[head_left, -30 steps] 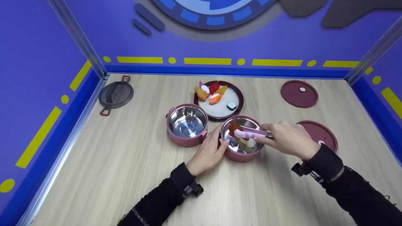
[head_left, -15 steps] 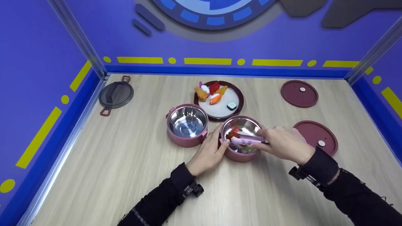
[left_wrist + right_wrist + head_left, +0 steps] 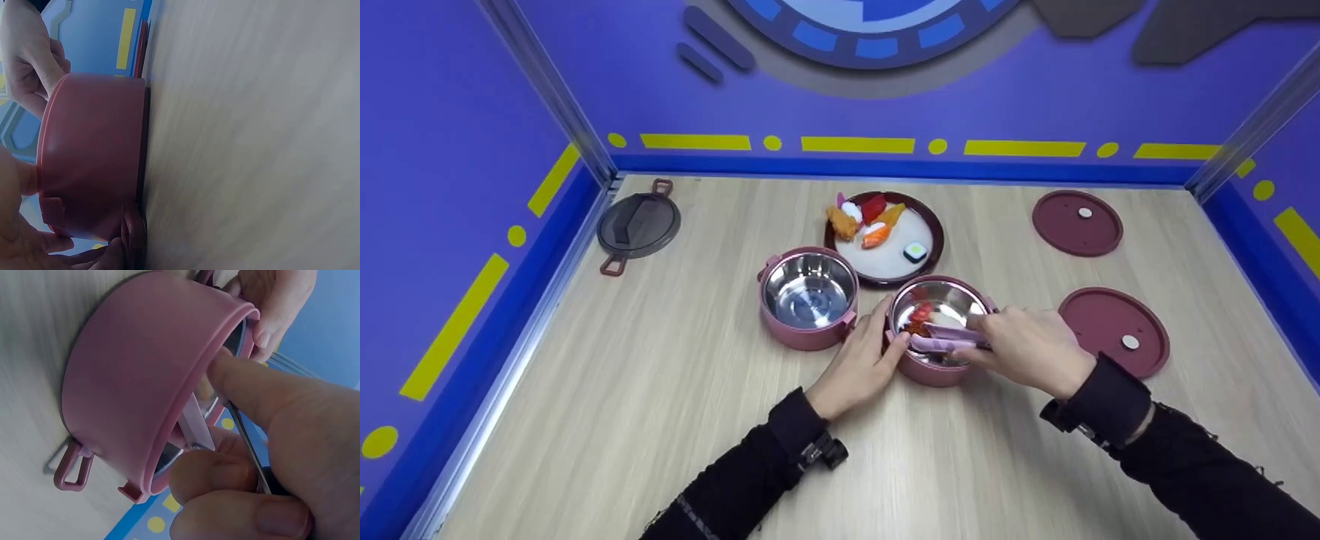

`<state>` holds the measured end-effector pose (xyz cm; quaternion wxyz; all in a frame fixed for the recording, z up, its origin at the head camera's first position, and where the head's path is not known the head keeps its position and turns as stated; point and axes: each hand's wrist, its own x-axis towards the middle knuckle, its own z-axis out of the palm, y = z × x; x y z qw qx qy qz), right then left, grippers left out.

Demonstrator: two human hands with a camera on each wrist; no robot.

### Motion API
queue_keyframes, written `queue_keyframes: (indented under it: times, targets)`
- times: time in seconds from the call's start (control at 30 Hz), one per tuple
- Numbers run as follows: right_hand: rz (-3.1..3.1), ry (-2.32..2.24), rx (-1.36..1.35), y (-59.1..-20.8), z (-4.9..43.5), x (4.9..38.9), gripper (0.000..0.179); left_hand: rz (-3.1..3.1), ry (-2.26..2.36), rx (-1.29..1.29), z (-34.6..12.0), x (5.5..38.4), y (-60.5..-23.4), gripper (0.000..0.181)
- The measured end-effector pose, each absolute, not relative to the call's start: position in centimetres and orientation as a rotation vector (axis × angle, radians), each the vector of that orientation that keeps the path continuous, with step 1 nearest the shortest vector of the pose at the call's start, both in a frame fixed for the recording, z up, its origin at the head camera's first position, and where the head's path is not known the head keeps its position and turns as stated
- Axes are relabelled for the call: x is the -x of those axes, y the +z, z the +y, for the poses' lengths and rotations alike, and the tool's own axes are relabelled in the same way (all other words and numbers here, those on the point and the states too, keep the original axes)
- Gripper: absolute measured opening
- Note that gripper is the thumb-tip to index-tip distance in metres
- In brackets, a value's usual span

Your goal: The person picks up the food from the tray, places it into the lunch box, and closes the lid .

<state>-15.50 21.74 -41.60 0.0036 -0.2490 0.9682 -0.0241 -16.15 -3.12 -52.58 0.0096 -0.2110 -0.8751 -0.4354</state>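
My right hand point(image 3: 1031, 349) holds lilac-and-metal food tongs point(image 3: 945, 342), whose tips dip into the right-hand pink steel-lined food container point(image 3: 936, 373). A reddish-brown toy food piece point(image 3: 915, 328) lies at the tips; whether they grip it cannot be told. Other food inside is partly hidden by the tongs and hand. My left hand point(image 3: 855, 367) holds this container from the left, thumb at the rim and fingers along the outer wall. In the right wrist view the container point(image 3: 129, 360) hides much of the tongs point(image 3: 197, 423).
A second pink container point(image 3: 808, 337) stands left of the hands. Behind is a dark-rimmed plate point(image 3: 877, 266) with several toy foods and a sushi roll point(image 3: 915, 252). Two maroon lids point(image 3: 1078, 232) lie at right. A dark translucent lid point(image 3: 649, 225) sits at far left; blue walls surround the table.
My right hand has lowered and shifted slightly left, bringing the tongs and the reddish-brown food toward the near left of the container. My left hand stays in place.
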Motion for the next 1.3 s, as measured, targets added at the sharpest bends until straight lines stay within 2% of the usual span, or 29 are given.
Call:
queue_keyframes:
  times: [0.27,0.53,0.83,0.97,1.2,1.3]
  targets:
    - [3.013,-0.157,0.797,-41.4,22.1,15.3,0.038,-2.747,-1.328,0.659,-3.1,16.2,-52.6,0.07]
    - [3.022,-0.196,0.865,-41.1,22.2,15.0,0.037,-2.811,-1.355,0.626,-3.1,15.6,-50.5,0.067]
    - [2.953,-0.227,0.798,-41.5,22.3,15.9,0.038,-2.819,-1.351,0.614,-3.1,15.5,-50.5,0.067]
    - [2.898,-0.268,0.766,-41.7,22.3,16.3,0.036,-2.779,-1.378,0.628,-3.1,15.8,-51.3,0.069]
    - [2.976,-0.196,0.774,-41.7,22.1,15.9,0.036,-2.756,-1.298,0.608,-2.8,17.3,-55.6,0.074]
    - [3.109,-0.039,0.81,-41.7,21.6,15.3,0.035,-2.749,-1.304,0.622,-2.9,17.3,-55.3,0.073]
